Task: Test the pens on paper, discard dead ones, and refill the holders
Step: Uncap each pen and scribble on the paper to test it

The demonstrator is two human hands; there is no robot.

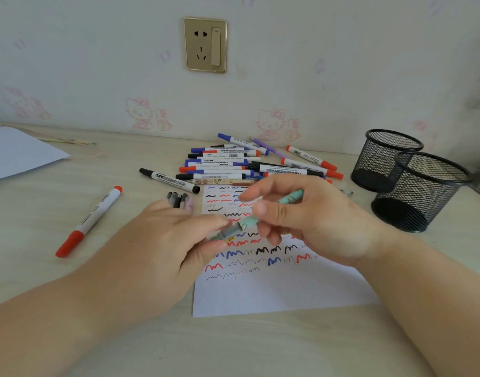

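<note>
Midway over a scribbled test sheet (274, 289), both hands hold one teal pen (260, 216) that slants from lower left to upper right. The left hand (176, 235) pinches the pen's lower end, where a darker, clear section shows; whether that part is a cap or the tip cannot be told. The right hand (301, 221) curls its fingers and thumb around the barrel higher up. The sheet lies flat on the pale tabletop (233, 349), its upper half filled with rows of red, blue and black squiggles, its lower part blank.

Beyond the sheet, a heap of markers (233, 164) with red, blue and black caps lies near the wall. A black marker (169, 180) lies at the heap's left edge, and a small cluster of dark caps (179, 200) sits just beside the left hand. A red marker (89, 221) lies apart at left. Two black mesh holders (415, 186) stand touching at right, the near one in front. Another paper (21, 153) rests at far left. A wall socket (205, 44) is mounted above the heap.
</note>
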